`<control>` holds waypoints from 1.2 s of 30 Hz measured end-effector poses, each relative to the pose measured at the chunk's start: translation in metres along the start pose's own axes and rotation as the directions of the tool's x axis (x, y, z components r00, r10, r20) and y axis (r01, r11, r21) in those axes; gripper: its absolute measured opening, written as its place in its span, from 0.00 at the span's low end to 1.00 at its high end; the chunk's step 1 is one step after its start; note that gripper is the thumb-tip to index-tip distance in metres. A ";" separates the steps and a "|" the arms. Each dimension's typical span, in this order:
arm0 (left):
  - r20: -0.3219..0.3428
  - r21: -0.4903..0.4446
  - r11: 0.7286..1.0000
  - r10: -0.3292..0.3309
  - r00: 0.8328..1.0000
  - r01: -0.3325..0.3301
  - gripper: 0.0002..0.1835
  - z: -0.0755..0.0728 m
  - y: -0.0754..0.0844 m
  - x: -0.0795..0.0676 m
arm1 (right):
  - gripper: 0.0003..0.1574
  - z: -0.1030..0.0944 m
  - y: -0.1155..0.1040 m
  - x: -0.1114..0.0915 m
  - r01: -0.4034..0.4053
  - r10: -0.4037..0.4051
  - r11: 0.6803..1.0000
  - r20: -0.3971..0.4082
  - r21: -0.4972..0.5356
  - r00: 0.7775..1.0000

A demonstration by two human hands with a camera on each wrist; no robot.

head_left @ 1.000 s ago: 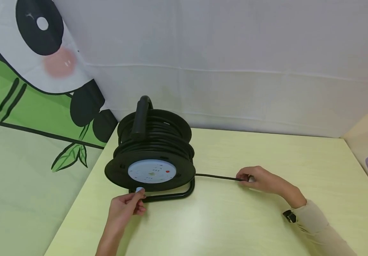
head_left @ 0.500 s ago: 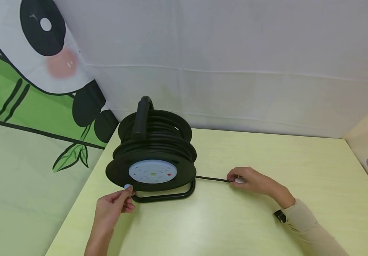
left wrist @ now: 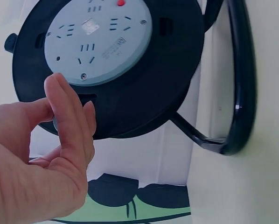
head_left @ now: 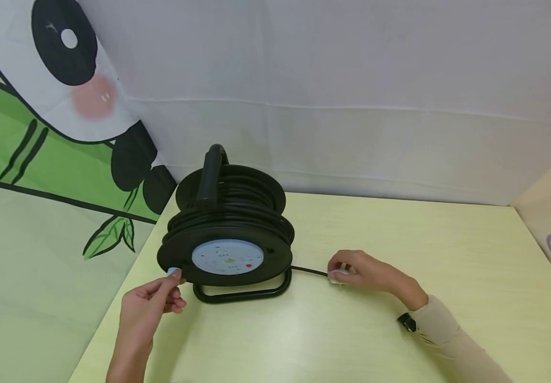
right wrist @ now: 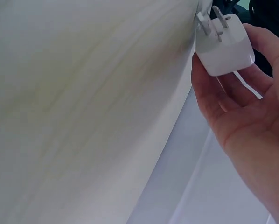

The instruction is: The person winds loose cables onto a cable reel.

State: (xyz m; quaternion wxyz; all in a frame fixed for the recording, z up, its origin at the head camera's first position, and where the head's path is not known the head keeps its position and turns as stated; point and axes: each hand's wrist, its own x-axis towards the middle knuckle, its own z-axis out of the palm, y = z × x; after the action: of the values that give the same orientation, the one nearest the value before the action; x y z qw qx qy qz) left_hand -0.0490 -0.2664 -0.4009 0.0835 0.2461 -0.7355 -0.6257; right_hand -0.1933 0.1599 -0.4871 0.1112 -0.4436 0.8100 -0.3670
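A black cable reel [head_left: 230,232] with a pale round socket panel [head_left: 227,257] stands at the left of the table. Cable lies wound round its drum. At the reel's front left rim, my left hand [head_left: 143,311] pinches a small pale knob [head_left: 172,271] between thumb and fingers; in the left wrist view the fingers mostly hide it. To the right of the reel, my right hand [head_left: 368,274] holds a white plug [right wrist: 226,49], its metal pins showing in the right wrist view. A short black cable [head_left: 309,271] runs from the reel to the plug.
The reel rests on a black tubular stand [head_left: 244,296] and has a carrying handle [head_left: 210,178] on top. The pale yellow table [head_left: 428,234] meets a white cloth backdrop [head_left: 352,106] behind. A printed cartoon sheet [head_left: 41,229] borders the left side.
My left hand has moved left and slightly up along the rim with the knob. My right hand and the plug have come left, closer to the reel; the cable between is shorter.
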 end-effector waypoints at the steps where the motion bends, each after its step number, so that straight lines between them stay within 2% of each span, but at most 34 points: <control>1: -0.002 -0.011 1.000 0.004 1.000 -0.004 0.21 -0.001 0.002 -0.001 | 0.06 0.001 -0.001 0.001 -0.003 0.003 1.000 0.003 0.005 1.000; 11: -0.007 -0.057 0.997 0.046 0.999 -0.047 0.21 -0.005 0.014 -0.003 | 0.08 0.007 -0.008 0.010 -0.038 0.036 0.996 0.017 0.084 0.999; 18: 0.001 -0.060 0.996 0.067 0.998 -0.066 0.21 -0.005 0.027 -0.008 | 0.08 0.010 -0.011 0.012 -0.047 0.047 0.998 -0.004 0.044 0.999; 24: 0.014 -0.090 0.988 0.124 0.992 -0.122 0.21 -0.002 0.038 -0.013 | 0.08 0.011 -0.009 0.008 -0.032 0.033 0.999 -0.040 0.021 0.999; 36: 0.034 -0.161 0.967 0.205 0.978 -0.197 0.18 0.014 0.058 -0.025 | 0.07 0.009 -0.010 -0.002 0.002 -0.005 1.000 -0.119 -0.030 0.993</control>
State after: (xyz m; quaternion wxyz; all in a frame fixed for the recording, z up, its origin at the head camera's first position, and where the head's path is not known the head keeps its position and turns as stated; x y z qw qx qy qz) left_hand -0.0483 -0.2364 -0.3432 0.1472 0.1470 -0.7072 -0.6757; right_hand -0.1813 0.1543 -0.4870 0.0554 -0.4238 0.8199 -0.3810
